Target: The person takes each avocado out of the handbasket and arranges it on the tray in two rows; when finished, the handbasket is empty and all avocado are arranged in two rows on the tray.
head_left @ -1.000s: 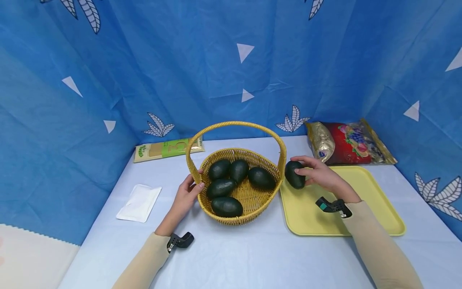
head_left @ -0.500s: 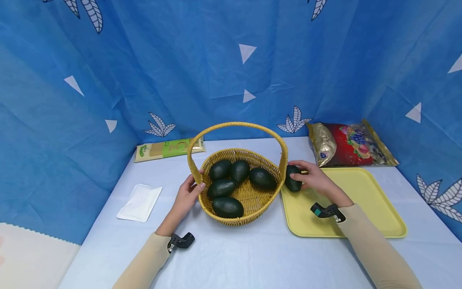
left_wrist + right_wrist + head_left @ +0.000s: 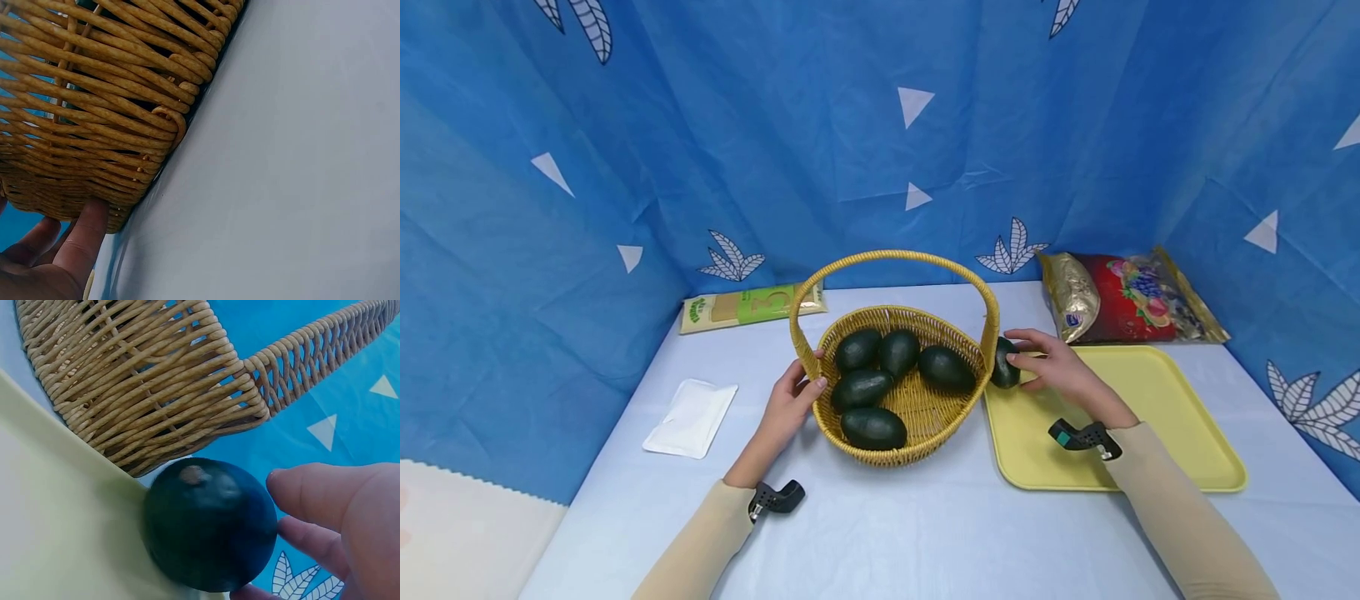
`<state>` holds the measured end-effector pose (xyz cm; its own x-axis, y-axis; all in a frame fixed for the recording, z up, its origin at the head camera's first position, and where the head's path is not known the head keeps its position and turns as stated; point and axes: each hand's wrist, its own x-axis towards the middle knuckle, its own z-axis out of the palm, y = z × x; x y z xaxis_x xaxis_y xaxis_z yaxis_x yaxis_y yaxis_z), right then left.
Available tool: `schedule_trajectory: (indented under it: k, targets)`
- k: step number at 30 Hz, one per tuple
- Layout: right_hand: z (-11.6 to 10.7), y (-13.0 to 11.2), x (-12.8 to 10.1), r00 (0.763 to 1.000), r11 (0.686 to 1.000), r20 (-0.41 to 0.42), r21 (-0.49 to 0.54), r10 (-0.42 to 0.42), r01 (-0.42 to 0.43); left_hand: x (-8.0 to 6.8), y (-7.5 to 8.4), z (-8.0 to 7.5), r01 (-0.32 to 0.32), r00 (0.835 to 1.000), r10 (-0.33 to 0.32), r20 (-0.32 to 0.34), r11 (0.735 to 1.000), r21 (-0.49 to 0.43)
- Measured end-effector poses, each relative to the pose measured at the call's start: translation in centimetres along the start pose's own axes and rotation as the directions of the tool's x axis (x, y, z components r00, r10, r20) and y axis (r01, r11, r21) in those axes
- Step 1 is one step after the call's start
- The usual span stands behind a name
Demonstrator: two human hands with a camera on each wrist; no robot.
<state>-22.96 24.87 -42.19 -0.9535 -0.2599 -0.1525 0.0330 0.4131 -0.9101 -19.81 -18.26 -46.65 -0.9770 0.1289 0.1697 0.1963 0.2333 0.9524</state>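
Note:
A yellow wicker basket with a tall arched handle stands mid-table, holding several dark green avocados. My left hand grips its left side at the foot of the handle, thumb against the weave. Just right of the basket, another avocado is at the upper left corner of the yellow tray, stem end showing in the right wrist view. Beside it my right hand has its fingers loosely spread, with the thumb slightly off the skin and the other fingertips right at its side.
A green-labelled noodle packet lies at the back left. Nearer is a flat white sachet. A large red and gold snack bag lies behind the tray. Blue patterned cloth hangs around the back and sides.
My right hand first moved left with the avocado to the basket's side, then loosened and drew slightly right, while the avocado shifted a little further left. My left hand has stayed on the basket.

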Motion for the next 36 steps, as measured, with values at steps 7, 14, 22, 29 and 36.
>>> schedule_trajectory:
  k: [7,14,22,29,36]
  targets:
    - [-0.3,-0.2,-0.3,1.0,1.0,0.002,0.006,-0.015,0.015,0.0,0.0,0.0,-0.002,1.0,0.002,-0.003,1.0,0.022]
    - [-0.7,-0.4,-0.5,0.999,0.999,0.0,0.015,-0.034,0.034,0.0,0.0,0.0,0.014,1.0,-0.014,-0.004,1.0,0.006]
    - [-1.4,-0.9,-1.0,1.0,1.0,-0.002,-0.011,-0.028,0.028,-0.1,0.3,0.0,0.019,1.0,-0.019,-0.004,1.0,-0.002]
    - [-2.7,-2.5,-2.4,0.997,0.997,-0.027,-0.012,-0.074,0.073,0.0,0.2,0.0,0.019,1.0,-0.019,0.002,1.0,-0.011]
    - [-3.1,-4.4,-3.9,0.988,0.989,-0.025,-0.025,-0.15,0.149,0.0,0.1,-0.1,0.014,1.0,-0.014,0.006,1.0,-0.005]
